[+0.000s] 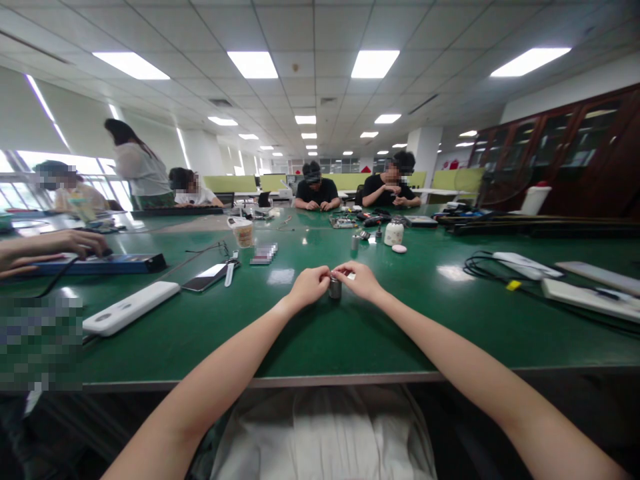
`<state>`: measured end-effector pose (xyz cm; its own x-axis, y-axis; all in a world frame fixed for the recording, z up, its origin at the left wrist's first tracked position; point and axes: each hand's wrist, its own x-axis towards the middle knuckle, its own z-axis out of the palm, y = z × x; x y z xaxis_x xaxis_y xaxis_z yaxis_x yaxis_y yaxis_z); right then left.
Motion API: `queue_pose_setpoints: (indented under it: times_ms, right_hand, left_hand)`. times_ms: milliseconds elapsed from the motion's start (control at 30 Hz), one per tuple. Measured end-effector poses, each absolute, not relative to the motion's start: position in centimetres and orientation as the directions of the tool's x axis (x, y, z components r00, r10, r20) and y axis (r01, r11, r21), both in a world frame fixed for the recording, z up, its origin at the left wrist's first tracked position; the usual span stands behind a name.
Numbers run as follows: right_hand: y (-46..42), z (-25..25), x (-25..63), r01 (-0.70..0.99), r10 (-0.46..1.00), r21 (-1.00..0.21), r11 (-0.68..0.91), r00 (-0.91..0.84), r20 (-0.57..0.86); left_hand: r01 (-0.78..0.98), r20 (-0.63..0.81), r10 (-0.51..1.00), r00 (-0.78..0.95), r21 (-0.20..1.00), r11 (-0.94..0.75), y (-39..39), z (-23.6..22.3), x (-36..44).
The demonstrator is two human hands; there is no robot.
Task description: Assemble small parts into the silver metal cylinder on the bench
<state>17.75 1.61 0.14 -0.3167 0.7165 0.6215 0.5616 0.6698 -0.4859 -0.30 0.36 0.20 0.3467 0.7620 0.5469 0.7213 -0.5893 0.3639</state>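
A small grey metal cylinder [335, 289] stands upright on the green table [280, 340] in front of me. My left hand [311, 287] is closed at its upper left, thumb and forefinger pinched at the top. From the other side, my right hand [361, 280] also has its fingertips pinched together at the cylinder's top. The fingertips of both hands nearly meet there and hide the upper end. Whether a smaller piece is between them is too small to tell. Farther back stands a second grey cylinder [355, 242], beside several small dark metal parts [370, 235].
A white jar [394, 233] stands behind a pink lid [399, 249]. On the left lie a power strip [133, 307], a phone [206, 277], a watch [230, 270] and a cup [243, 233]. Cables [480, 265] lie right. Another person's hand [75, 243] is far left; people sit opposite.
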Motion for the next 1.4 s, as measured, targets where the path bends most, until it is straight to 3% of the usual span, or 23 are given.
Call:
queue_pose_setpoints:
  times_ms: [167,467,667,900,1000,1267,1400]
  right_hand:
    - [1.7,0.1,17.9,0.540,0.759,-0.554,0.633,-0.296,0.580]
    - [1.7,0.5,17.8,0.609,0.729,-0.471,0.638,-0.280,0.625]
    - [3.8,0.3,19.5,0.638,0.706,-0.478,0.603,-0.149,0.692]
    - [5.6,-1.5,22.7,0.868,0.874,-0.333,0.369,-0.203,0.440]
    - [5.7,-1.7,23.0,0.880,0.913,-0.347,0.325,-0.196,0.359]
    - [5.8,-1.8,22.9,0.877,0.926,-0.381,0.293,-0.161,0.341]
    - [5.2,-1.2,21.7,0.810,0.873,-0.452,0.374,-0.143,0.466]
  left_hand:
    - [0.716,0.558,0.753,0.350,0.359,-0.599,0.4,0.1,-0.3]
    - [0.729,0.543,0.767,0.343,0.361,-0.581,0.4,0.2,-0.3]
    - [0.720,0.536,0.770,0.345,0.375,-0.584,0.3,0.3,-0.3]
    - [0.719,0.534,0.773,0.343,0.380,-0.582,0.3,0.3,-0.3]
    - [0.720,0.530,0.775,0.344,0.381,-0.580,0.3,0.4,-0.3]
    - [0.714,0.538,0.766,0.352,0.375,-0.591,0.4,0.2,-0.3]
    - [0.716,0.542,0.765,0.348,0.373,-0.590,0.4,0.3,-0.3]
